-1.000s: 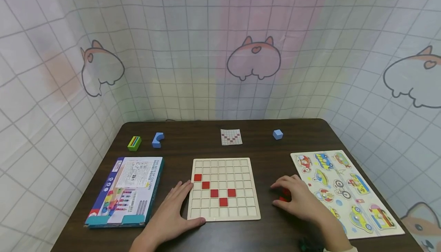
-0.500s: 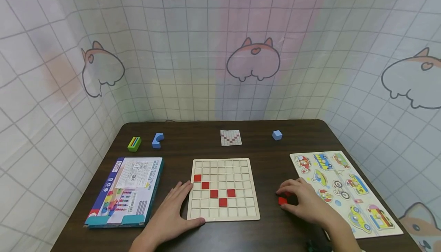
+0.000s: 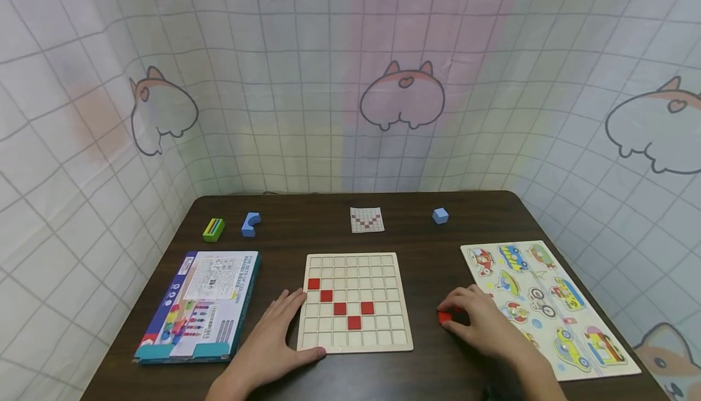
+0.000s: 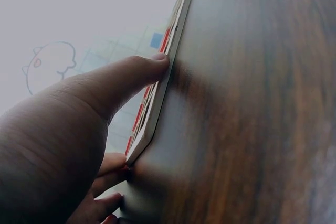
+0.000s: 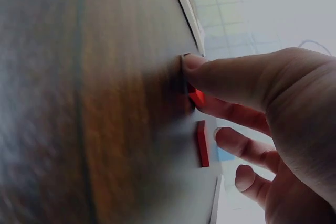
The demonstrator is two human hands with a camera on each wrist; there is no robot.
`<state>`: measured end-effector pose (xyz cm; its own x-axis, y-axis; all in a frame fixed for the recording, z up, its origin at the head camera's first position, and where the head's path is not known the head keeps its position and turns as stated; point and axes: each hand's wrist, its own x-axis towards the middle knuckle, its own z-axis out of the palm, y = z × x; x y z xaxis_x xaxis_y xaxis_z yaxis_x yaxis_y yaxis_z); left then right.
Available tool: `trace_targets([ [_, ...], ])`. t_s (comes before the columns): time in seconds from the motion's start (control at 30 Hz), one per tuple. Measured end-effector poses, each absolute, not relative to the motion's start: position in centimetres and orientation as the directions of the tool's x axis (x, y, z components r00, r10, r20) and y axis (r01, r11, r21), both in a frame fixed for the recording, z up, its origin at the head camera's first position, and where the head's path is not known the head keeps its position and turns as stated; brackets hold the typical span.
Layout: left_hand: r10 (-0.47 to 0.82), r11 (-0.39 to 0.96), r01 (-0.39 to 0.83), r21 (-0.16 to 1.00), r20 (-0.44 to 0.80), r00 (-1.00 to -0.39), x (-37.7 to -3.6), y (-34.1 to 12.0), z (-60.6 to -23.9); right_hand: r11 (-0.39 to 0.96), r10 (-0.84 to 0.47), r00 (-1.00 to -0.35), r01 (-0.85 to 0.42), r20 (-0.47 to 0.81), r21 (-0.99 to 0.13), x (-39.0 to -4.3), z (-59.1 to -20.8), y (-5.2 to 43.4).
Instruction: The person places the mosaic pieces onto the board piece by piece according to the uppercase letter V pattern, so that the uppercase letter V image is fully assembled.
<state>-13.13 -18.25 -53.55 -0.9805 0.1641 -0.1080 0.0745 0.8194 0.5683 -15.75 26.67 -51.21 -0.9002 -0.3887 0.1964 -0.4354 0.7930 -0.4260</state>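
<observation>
My right hand [image 3: 482,325] pinches a small red square tile [image 5: 196,98] between thumb and index finger, low over the table to the right of the grid board. A second red tile [image 5: 203,144] lies on the tabletop beyond it in the right wrist view, by the other fingers. The pale wooden grid board [image 3: 383,343] carries several red tiles along slanting lines that meet near its lower middle. My left hand [image 3: 274,341] rests at this board's left side. Its straight fingers touch the left edge, and the thumb [image 4: 142,69] lies at the near left corner.
Left of the board lies a flat printed box [image 3: 219,303]. A small pattern card [image 3: 367,220], a blue cube [image 3: 440,216], a blue arch block [image 3: 251,224] and a green striped block [image 3: 213,230] sit farther back. A picture puzzle board [image 3: 599,372] covers the right side.
My right hand shifted slightly right and closed its fingertips on the red tile, which then moved a little left. The left hand and grid board stayed in place.
</observation>
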Motion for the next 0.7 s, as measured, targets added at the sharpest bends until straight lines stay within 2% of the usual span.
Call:
trace_targets([
  [0.23,0.155,0.819,0.059,0.570,-0.120,-0.981,-13.1,-18.2,-53.5,0.778,-0.397,-0.886,-0.463,0.238,-0.424,-15.8,-51.5,26.1],
  [0.7,0.161,0.816,0.066,0.575,-0.116,-0.980,-13.1,-18.2,-53.4,0.775,-0.409,-0.886,-0.463,0.219,-0.431,-16.5,-51.1,24.6],
])
